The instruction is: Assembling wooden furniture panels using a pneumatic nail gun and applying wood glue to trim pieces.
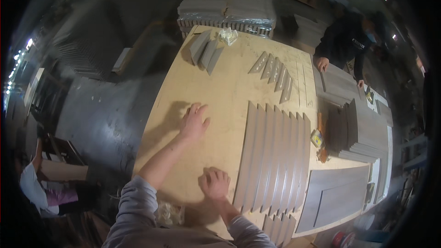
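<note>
My left hand [194, 121] is over the bare left part of a pale wooden worktable [211, 96], fingers bent a little and thumb apart, with nothing seen in it. Nearer to me, my right hand [215, 183] is open too, its fingers loosely curled and no object showing. Just right of it lies a row of long grey-brown strips [275, 156] with angled ends and pale shiny lines along them. Several short strips [275, 76] with whitish marks lie farther back. Grey angled-end pieces [204, 53] stand at the far left, beside a crumpled clear plastic bag [228, 36].
At the right stand stacked grey panels [360, 128], a framed panel [335, 197] and a small yellow-labelled container [317, 138]. A co-worker [344, 41] in dark clothing handles a panel there. A wrapped pallet stack [225, 7] stands behind the table. Another person [34, 188] is at lower left.
</note>
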A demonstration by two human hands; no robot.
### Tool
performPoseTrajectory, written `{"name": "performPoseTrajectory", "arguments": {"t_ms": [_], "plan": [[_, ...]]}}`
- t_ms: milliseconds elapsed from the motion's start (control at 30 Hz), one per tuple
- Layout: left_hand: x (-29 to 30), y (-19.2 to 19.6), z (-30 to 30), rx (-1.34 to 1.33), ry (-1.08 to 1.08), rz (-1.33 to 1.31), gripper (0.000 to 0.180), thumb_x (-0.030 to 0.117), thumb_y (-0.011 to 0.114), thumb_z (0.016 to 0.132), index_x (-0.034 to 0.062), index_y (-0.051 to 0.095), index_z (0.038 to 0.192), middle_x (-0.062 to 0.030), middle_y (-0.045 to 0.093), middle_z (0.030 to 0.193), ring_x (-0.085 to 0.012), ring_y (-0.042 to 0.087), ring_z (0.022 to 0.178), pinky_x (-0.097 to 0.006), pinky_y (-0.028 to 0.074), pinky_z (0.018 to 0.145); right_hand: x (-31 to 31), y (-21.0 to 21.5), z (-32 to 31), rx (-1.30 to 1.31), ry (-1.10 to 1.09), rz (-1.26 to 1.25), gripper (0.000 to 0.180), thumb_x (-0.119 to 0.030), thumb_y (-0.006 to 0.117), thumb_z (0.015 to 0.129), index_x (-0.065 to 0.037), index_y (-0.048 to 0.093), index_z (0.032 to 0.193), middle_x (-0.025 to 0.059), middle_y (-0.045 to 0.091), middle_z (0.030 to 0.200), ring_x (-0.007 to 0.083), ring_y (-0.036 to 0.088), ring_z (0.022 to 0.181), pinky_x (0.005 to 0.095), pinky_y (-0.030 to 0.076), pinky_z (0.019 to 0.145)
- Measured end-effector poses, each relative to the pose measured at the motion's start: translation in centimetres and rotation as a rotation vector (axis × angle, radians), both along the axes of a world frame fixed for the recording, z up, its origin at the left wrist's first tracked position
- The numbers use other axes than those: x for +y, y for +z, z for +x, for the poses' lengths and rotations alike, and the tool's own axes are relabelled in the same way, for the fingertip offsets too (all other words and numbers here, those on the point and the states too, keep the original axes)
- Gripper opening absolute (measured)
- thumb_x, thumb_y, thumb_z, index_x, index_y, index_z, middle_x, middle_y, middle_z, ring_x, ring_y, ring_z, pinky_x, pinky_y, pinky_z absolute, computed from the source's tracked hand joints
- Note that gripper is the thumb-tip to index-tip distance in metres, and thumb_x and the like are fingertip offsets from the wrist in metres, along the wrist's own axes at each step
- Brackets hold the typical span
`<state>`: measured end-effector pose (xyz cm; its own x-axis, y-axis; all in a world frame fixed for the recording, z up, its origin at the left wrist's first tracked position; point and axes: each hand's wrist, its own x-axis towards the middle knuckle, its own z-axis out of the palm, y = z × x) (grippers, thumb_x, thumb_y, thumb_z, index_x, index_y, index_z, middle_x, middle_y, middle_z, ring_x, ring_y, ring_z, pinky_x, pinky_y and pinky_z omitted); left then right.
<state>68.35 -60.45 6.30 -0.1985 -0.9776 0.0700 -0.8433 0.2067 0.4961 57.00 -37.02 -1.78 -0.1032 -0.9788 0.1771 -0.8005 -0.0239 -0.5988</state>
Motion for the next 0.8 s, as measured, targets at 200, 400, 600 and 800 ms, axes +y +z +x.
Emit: {"name": "performPoseTrajectory", "arguments": {"t_ms": [200,400,600,800], "plan": [[-21.9,-2.7,-1.8,-0.167,0.130,-0.123,0.058,0.029,0.069,0.091,0.0108,0.051,0.143,-0.0182,0.043,0.149,-0.0379,0.043,0.137,-0.053,0.042,0.110,-0.8,-0.2,0.7,0.111,0.041,0.057,0.034,-0.036,0.072,0.083,-0.029,0.069,0.117,-0.0034,0.062,0.116,0.0255,0.058,0.103,0.0456,0.044,0.088],[-32.9,-5.8,-5.0,-0.318,0.288,0.080,0.060,0.022,0.061,0.094,0.0124,0.041,0.149,-0.0198,0.055,0.135,-0.0356,0.053,0.124,-0.050,0.047,0.099,-1.3,-1.0,0.6,0.123,0.017,0.087,0.037,-0.037,0.076,0.081,-0.032,0.069,0.116,-0.0081,0.061,0.116,0.0194,0.060,0.102,0.0410,0.044,0.084],[-34.6,-6.7,-4.9,-0.389,0.299,0.035,0.056,0.012,0.047,0.100,0.0128,0.033,0.155,-0.0234,0.058,0.129,-0.0359,0.057,0.121,-0.048,0.050,0.095,-2.0,-0.4,0.1,0.112,0.028,0.100,0.038,-0.033,0.076,0.081,-0.031,0.069,0.119,-0.0084,0.061,0.116,0.0176,0.061,0.102,0.0391,0.043,0.085],[-27.8,-3.1,-4.5,0.058,0.131,0.085,0.071,0.018,0.060,0.095,0.0079,0.028,0.157,-0.0273,0.058,0.131,-0.0371,0.058,0.122,-0.048,0.048,0.100,-0.7,-0.6,0.1,0.080,0.011,0.118,0.040,-0.039,0.071,0.087,-0.029,0.068,0.126,-0.0059,0.060,0.124,0.0213,0.058,0.110,0.0427,0.043,0.091]]}}
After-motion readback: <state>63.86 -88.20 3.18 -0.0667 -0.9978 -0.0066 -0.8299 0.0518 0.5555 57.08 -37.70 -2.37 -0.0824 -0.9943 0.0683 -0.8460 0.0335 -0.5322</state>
